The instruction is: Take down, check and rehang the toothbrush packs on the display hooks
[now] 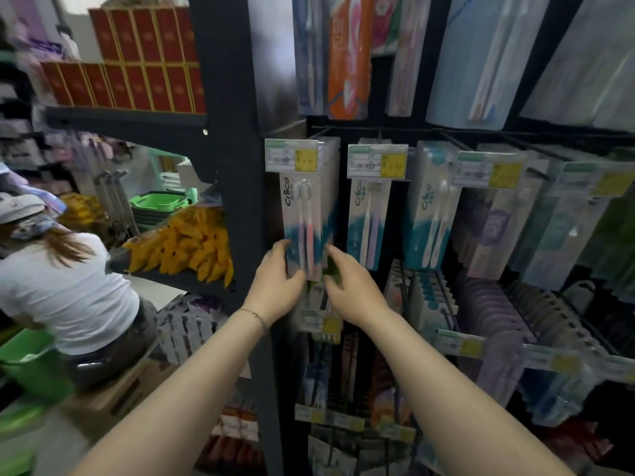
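A stack of white and teal toothbrush packs [305, 214] hangs on the leftmost hook of the middle row, under a price tag [292, 155]. My left hand [278, 280] grips the bottom left edge of this stack, thumb on the front. On the stack's lower right edge my right hand [347, 280] has its fingers curled round the side. Two similar stacks [369, 221] [431, 218] hang on hooks to the right.
A dark shelf post [237, 166] stands just left of the packs. More packs hang above [347, 56] and below [323, 324]. A person in a white shirt [65, 286] sits at the left beside green baskets [158, 204] and yellow packets [192, 242].
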Available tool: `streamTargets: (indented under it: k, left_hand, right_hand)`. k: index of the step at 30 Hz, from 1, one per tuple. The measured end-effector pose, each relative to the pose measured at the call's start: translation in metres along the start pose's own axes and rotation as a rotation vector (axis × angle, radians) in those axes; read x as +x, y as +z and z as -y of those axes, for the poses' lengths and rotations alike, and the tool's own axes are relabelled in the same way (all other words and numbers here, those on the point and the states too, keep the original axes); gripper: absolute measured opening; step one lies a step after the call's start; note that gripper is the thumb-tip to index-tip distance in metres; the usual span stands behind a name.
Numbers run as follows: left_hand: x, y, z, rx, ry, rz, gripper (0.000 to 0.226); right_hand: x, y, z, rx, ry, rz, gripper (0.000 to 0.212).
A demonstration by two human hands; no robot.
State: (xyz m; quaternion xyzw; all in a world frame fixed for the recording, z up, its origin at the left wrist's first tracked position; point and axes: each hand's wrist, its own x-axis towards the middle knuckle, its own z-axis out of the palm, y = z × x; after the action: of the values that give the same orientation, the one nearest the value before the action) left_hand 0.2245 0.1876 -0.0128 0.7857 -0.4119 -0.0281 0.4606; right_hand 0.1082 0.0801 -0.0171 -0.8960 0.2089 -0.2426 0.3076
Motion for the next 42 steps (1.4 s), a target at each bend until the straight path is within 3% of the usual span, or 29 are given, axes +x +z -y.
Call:
streamTargets:
  k: [4,10,17,24,30,35,40,42]
  left_hand:
    - [0.016,0.002,-0.008,-0.239,-0.013,-0.067,0.067]
    - [0.030,0.007,-0.011,-0.411,0.025,-0.093,0.071]
    - [0.045,0.011,-0.004,-0.511,0.030,-0.022,0.065]
    - [0.043,0.010,-0.004,-0.377,0.101,0.010,0.069]
    - [0.035,0.007,0.004,-0.261,0.126,-0.077,0.077]
    - [0.020,0.004,0.007,-0.226,0.125,-0.182,0.071]
    - [0.003,0.014,-0.009,0.127,0.305,-0.370,0.054]
    - [-0.002,0.022,-0.019,0.256,0.391,-0.367,0.047]
  right_hand:
    - [0.019,0.015,0.009,0.214,0.029,-0.067,0.074]
    - [0.035,0.029,0.020,0.128,-0.016,-0.103,0.103]
    - [0.047,0.035,0.024,0.078,-0.014,-0.118,0.105]
    - [0.048,0.032,0.022,0.081,-0.019,-0.142,0.102]
    - [0.033,0.009,0.012,0.030,-0.044,-0.149,0.093]
    - [0.019,-0.025,-0.007,-0.192,-0.024,-0.155,0.073]
    - [0.005,-0.064,-0.028,-0.511,-0.036,-0.098,0.057]
    - [-0.003,-0.079,-0.037,-0.604,-0.051,-0.072,0.055]
